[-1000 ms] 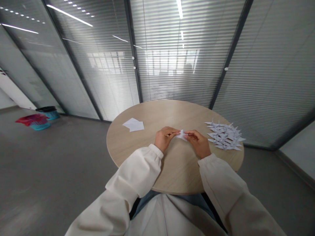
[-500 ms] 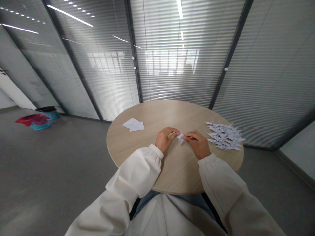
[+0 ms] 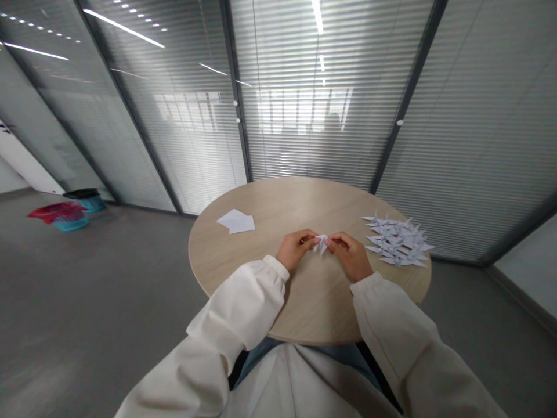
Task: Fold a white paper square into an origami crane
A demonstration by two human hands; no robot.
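Note:
A small folded white paper piece (image 3: 321, 243) is held just above the round wooden table (image 3: 278, 278), between both hands. My left hand (image 3: 293, 251) pinches its left side with closed fingers. My right hand (image 3: 353, 256) pinches its right side, fingers curled. Both arms are in cream sleeves. The paper's exact shape is too small to make out.
A pile of several folded white paper figures (image 3: 397, 239) lies on the table's right side. Flat white paper sheets (image 3: 237, 221) lie at the left. Glass walls with blinds stand behind the table. A red basket and a blue basket (image 3: 65, 213) stand on the floor at far left.
The paper piece between my fingers has become narrower and more folded up. My left hand's fingers have moved slightly right, closer to my right hand.

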